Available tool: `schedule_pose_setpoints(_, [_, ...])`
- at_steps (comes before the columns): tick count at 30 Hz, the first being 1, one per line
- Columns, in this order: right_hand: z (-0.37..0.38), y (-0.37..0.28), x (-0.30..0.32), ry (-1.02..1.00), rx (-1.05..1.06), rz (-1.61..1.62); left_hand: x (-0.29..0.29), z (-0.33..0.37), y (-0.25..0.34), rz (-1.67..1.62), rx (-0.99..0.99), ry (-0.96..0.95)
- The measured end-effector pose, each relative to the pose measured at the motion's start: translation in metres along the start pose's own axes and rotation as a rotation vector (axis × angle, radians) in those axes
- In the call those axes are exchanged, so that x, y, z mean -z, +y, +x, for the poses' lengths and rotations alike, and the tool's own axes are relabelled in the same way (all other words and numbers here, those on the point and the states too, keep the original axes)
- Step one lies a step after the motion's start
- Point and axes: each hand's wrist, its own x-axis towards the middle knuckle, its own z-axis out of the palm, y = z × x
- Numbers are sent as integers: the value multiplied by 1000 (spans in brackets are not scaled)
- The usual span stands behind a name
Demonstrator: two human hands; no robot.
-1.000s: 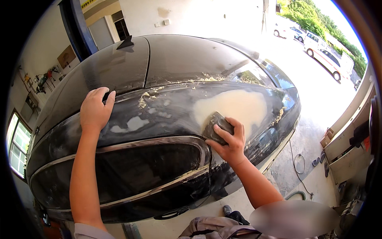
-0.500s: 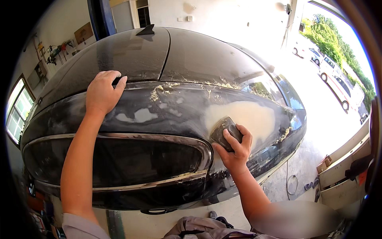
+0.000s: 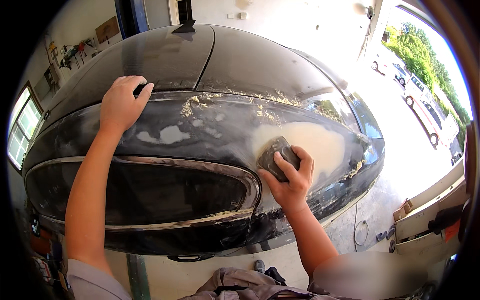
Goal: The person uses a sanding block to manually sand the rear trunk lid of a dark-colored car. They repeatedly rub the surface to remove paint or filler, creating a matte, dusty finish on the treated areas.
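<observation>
My right hand (image 3: 291,176) grips a dark grey sanding block (image 3: 278,158), fingers and thumb spread over its sides. The block lies against the black car's side, over the left part of a smooth cream patch of body filler (image 3: 320,142). My left hand (image 3: 124,102) rests palm down at the roof edge, its thumb apart from bent fingers; a dark shadowed gap shows between them and I see nothing held. Around the patch, the dusty car panel (image 3: 225,140) carries smaller pale sanded spots (image 3: 172,135) and crumbly filler residue (image 3: 192,104) along the roof seam.
Below the panel sits a dark side window (image 3: 175,187) with a bright trim. A black fin antenna (image 3: 185,27) stands on the roof. At the right are a cabinet (image 3: 430,232) and a cable (image 3: 361,232) on the floor. Parked cars (image 3: 425,112) show through the open doorway.
The whole view has shifted slightly, so the car sits a little higher and further left. Both hands keep nearly the same places on the car; the block remains against the filler patch.
</observation>
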Motion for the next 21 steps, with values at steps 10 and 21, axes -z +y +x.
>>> schedule_pose_setpoints(10, [24, -3, -11, -67, 31, 15, -3, -5, -8, 14, 11, 28])
schedule_pose_setpoints(21, [118, 0, -42, -80, 49, 19, -6, -2, -4, -29, 39, 44])
